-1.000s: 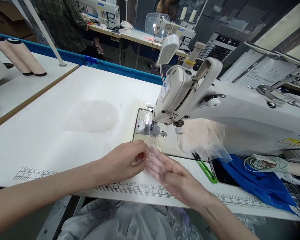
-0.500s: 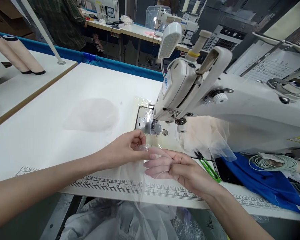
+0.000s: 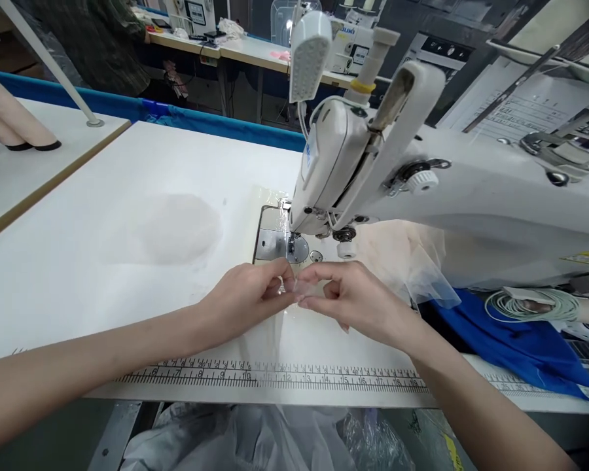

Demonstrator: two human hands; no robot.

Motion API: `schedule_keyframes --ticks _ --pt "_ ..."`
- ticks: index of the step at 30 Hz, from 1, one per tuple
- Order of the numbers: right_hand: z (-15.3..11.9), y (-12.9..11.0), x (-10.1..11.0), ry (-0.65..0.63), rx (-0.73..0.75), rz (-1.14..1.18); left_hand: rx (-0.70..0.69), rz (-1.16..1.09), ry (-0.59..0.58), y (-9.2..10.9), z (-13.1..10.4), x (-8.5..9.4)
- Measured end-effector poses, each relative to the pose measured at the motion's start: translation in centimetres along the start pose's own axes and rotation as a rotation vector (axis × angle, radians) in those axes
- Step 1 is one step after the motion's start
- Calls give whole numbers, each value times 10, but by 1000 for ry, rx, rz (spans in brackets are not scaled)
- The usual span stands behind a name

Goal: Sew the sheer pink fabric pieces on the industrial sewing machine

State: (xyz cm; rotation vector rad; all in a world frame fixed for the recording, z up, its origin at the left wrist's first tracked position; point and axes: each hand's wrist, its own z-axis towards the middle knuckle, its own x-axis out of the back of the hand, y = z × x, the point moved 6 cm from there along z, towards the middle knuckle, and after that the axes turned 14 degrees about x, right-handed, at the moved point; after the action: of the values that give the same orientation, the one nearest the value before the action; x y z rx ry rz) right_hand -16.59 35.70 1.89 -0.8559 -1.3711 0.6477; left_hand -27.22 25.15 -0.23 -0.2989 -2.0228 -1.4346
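Note:
Just in front of the sewing machine's needle plate [image 3: 275, 243], both hands pinch a piece of sheer, see-through fabric [image 3: 304, 288]. My left hand [image 3: 248, 297] has thumb and forefinger closed on one part of it. Close beside it, fingertips almost touching, my right hand [image 3: 356, 297] grips the fabric between thumb and fingers. The fabric is so thin that its outline is hard to follow. Above the hands stands the head of the white sewing machine [image 3: 331, 157]. More pale sheer fabric [image 3: 397, 255] lies under the machine's arm.
A ruler strip [image 3: 299, 378] runs along the front edge of the white table [image 3: 127, 163]. On the right lie blue cloth [image 3: 510, 353] and a coiled pale cord [image 3: 535, 306]. Grey fabric [image 3: 245, 435] sits below the edge. A person in a dark sleeve [image 3: 93, 39] is at the back left.
My right hand has turned from fingers spread beneath the sheer fabric to a pinch next to my left hand. Both hands are nearer the needle plate. My right forearm now hides the green-handled snips.

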Motion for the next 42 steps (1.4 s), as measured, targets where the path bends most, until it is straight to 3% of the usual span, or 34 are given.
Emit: schedule_keyframes --ticks 6,11,15,22,42 --pt "10 20 -7 55 -77 273 -84 81 97 -6 6 3" --pt "7 19 -10 235 77 88 -128 106 74 -10 5 -1" --pt "4 14 -14 309 231 -13 -201 141 162 -13 2 -1" --pt "1 11 -17 319 328 -120 -215 127 177 -17 1 -2" --pt "0 8 -23 230 386 -110 -213 134 173 -14 -1 -3"
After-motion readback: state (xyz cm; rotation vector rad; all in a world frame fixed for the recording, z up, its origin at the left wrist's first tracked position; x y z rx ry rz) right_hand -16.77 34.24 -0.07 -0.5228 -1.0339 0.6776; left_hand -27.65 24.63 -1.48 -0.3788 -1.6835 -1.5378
